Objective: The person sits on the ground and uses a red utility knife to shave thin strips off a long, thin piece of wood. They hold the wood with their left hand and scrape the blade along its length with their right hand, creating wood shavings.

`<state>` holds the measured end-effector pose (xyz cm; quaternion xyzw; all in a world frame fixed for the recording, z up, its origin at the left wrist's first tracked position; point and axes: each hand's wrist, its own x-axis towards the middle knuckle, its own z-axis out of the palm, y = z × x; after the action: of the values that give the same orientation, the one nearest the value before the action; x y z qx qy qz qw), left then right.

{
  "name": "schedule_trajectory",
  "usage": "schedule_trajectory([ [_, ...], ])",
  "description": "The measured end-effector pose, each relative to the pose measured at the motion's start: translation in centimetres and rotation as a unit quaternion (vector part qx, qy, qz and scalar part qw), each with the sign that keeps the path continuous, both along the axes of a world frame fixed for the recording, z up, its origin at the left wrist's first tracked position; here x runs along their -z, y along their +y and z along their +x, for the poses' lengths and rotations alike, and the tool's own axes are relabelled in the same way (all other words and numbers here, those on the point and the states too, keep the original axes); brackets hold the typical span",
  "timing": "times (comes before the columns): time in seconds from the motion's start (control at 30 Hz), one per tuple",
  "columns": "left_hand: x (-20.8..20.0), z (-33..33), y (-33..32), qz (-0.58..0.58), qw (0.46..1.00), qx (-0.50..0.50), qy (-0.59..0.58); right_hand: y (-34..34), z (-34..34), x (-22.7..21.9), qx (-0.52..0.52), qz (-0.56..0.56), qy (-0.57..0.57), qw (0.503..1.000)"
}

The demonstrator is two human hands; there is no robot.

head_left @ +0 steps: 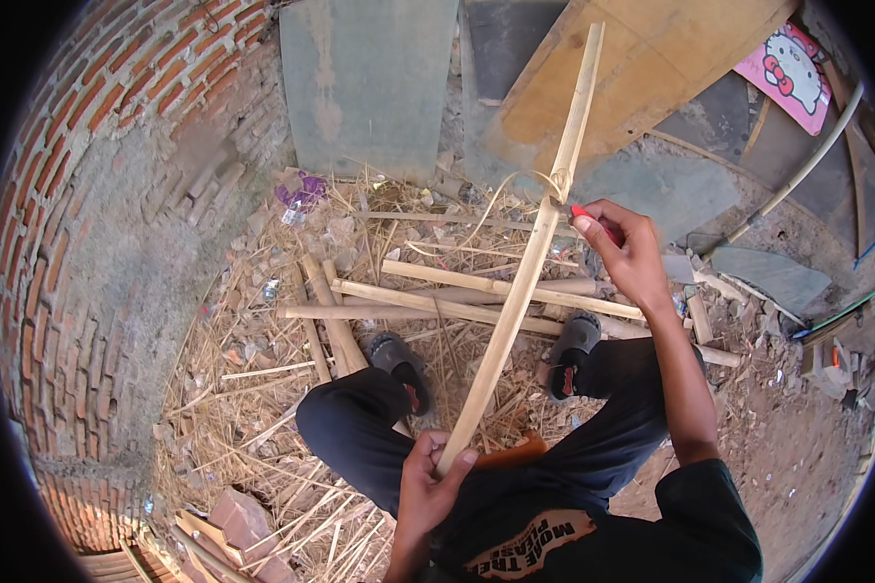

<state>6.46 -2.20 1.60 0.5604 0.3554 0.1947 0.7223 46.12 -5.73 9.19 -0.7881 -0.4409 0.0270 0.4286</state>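
A long split bamboo strip point(511, 316) slants from my lap up and away between my knees. Its near end is gripped by my left hand point(432, 486), thumb along the top. Farther up, my right hand point(624, 243) is closed around a red-handled knife point(583, 213). The knife's blade meets the strip's right edge, though most of it is hard to see. At that spot a thin, pale shaving point(501, 198) curls out to the left. Beyond the knife the strip's far end rises, pointing toward the leaning boards.
Several bamboo pieces point(413, 302) lie crossed on the ground around my shoes, among straw and rubble. A brick wall point(156, 185) curves along the left. Grey and brown boards point(369, 87) lean at the back, near a pink panel point(792, 78). A pale pipe point(797, 175) slants at the right.
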Motion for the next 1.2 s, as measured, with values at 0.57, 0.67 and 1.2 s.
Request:
schedule_trajectory([
  [0.57, 2.3, 4.4, 4.8, -0.240, 0.956, 0.098, -0.139, 1.4, -9.7, 5.5, -0.110, 0.056, 0.400, 0.908],
  [0.67, 1.8, 5.1, 5.1, -0.221, 0.959, 0.110, -0.138, 2.3, -10.1, 5.2, -0.121, 0.078, 0.411, 0.900],
  [1.2, 1.5, -4.0, 4.1, 0.073, 0.980, 0.181, 0.027, 5.8, -4.3, 0.9, -0.024, 0.125, 0.386, 0.914],
])
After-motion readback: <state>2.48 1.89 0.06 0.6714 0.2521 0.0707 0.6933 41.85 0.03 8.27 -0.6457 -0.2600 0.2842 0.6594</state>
